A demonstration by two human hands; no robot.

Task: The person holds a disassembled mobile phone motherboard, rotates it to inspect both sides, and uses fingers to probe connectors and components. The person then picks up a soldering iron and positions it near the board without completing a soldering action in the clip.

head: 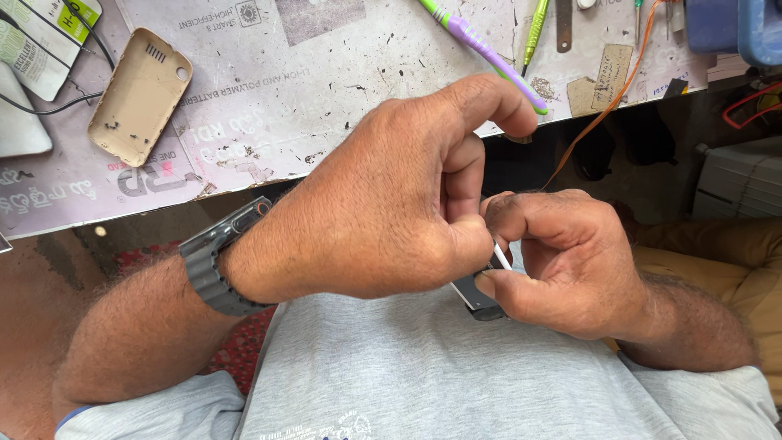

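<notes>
Hands meet at centre frame, over the grey shirt (423, 383). Left hand (391, 212), wearing a dark wristwatch (216, 261), is curled shut, thumb and forefinger pinched on a thin white stick (503, 257). Stick's long axis runs diagonally, upper left to lower right; only a short stretch shows, the rest hidden in the fist. Right hand (562, 261) is closed on a small dark flat device (476, 297), thumb on top; the device lies just below the stick, mostly covered by both hands, so its heading cannot be told.

Behind, worktable (342, 90) fills the upper frame. Beige phone back cover (140, 94) lies upper left, inner side up. Purple-and-green toothbrush (481, 49) slants across upper centre, its lower end behind the left forefinger. Green pen-like tool (534, 33) beside it. Orange wire (607, 106) trails off the table edge toward the right hand.
</notes>
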